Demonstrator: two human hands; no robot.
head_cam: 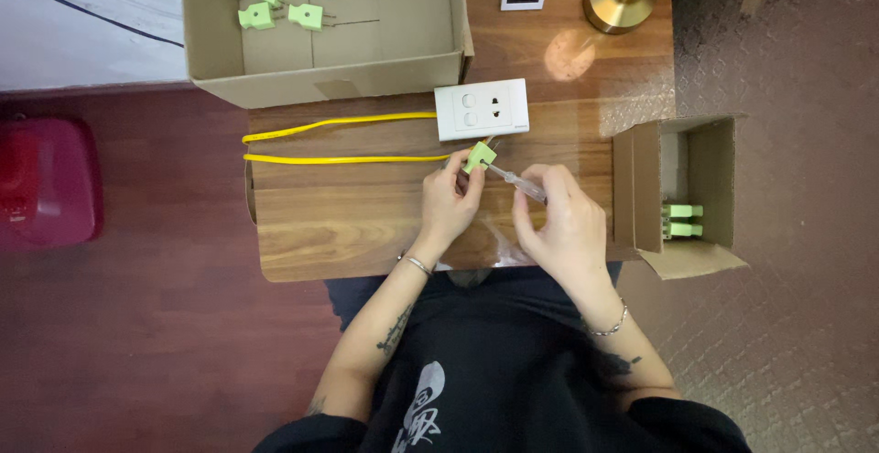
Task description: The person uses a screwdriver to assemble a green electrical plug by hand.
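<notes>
L hand (450,199) pinching small light-green plug (479,156) above tabletop (348,220), just below white socket plate (482,110). R hand (566,224) gripping clear-handled screwdriver (518,182), tip at plug. Plug blocky, tilted; screwdriver axis diagonal, pointing up-left. Yellow wire (339,142) running left from plug.

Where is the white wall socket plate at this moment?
In the head view, the white socket plate lies on the wooden table, just beyond the green plug held in the left hand, right of the large cardboard box.
</notes>
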